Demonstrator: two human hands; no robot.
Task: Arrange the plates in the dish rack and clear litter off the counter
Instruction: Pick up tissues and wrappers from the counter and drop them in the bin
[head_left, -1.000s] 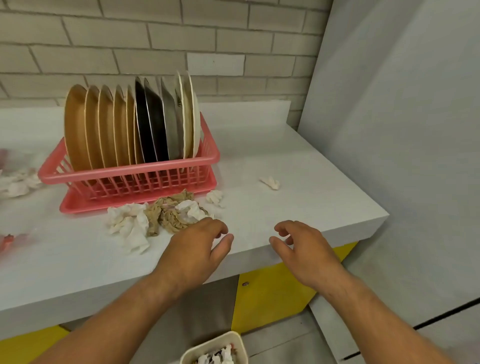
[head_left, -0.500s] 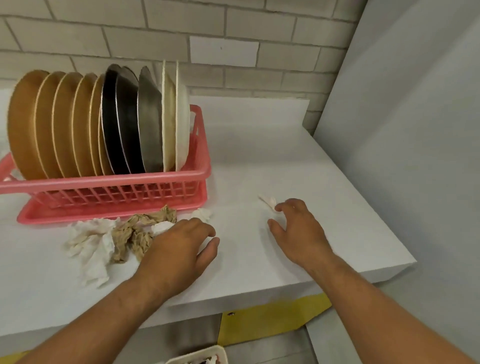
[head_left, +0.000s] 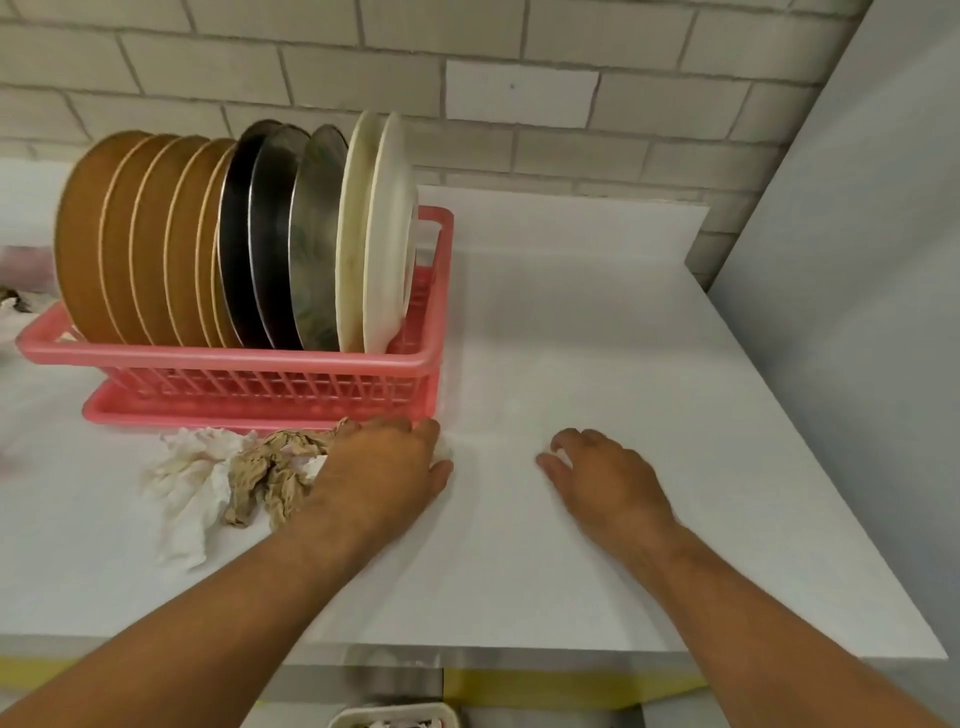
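A pink dish rack (head_left: 234, 358) stands on the white counter (head_left: 623, 338). In it stand upright several brown plates (head_left: 130, 239), three dark metal plates (head_left: 270, 234) and two white plates (head_left: 384, 234). Crumpled brown paper (head_left: 265, 467) and a white tissue (head_left: 192, 483) lie in front of the rack. My left hand (head_left: 384, 467) lies just right of them, its thumb and fingers curled around a small white paper wad (head_left: 444, 452). My right hand (head_left: 608, 473) is on the counter further right, pinching a small white scrap (head_left: 561, 456) that is mostly hidden under its fingers.
A grey wall panel (head_left: 857, 260) bounds the counter on the right and a brick wall stands behind. More litter (head_left: 10, 301) shows at the far left edge. Below the counter's front edge sits a white bin (head_left: 395, 717) holding paper.
Both hands moved forward over the counter. The left went past the brown paper onto the small white wad by the rack's corner. The right closed over the white scrap. The view came closer.
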